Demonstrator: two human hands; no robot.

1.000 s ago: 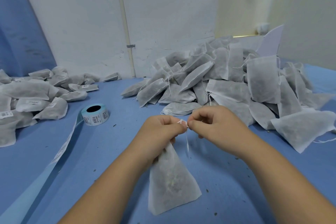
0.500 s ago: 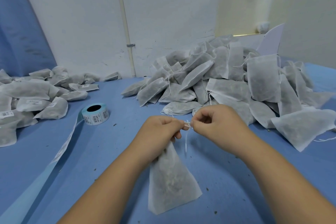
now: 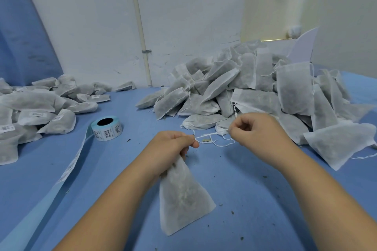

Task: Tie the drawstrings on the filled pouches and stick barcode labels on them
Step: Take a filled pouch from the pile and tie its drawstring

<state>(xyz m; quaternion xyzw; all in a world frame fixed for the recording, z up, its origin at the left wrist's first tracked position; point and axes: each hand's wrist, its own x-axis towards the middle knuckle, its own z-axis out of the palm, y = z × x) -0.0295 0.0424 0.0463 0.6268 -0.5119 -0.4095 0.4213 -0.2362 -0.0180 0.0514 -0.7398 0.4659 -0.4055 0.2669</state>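
A filled white pouch [image 3: 182,197] hangs from my left hand [image 3: 170,146], which grips its gathered neck; its lower end rests on the blue table [image 3: 255,199]. A white drawstring [image 3: 206,135] runs taut from that neck to my right hand [image 3: 255,130], which pinches its far end. Loose loops of string hang below the taut part. A roll of barcode labels [image 3: 107,128] stands left of my hands, its strip [image 3: 71,167] trailing toward the near left edge.
A large heap of filled pouches [image 3: 255,91] lies at the back right, close behind my right hand. A second heap of pouches with barcode labels [image 3: 34,112] lies at the left. A white wall stands behind. Small dark crumbs dot the table.
My right hand has moved right, away from the left, drawing the string out taut between them. The left hand kept its grip on the pouch neck.
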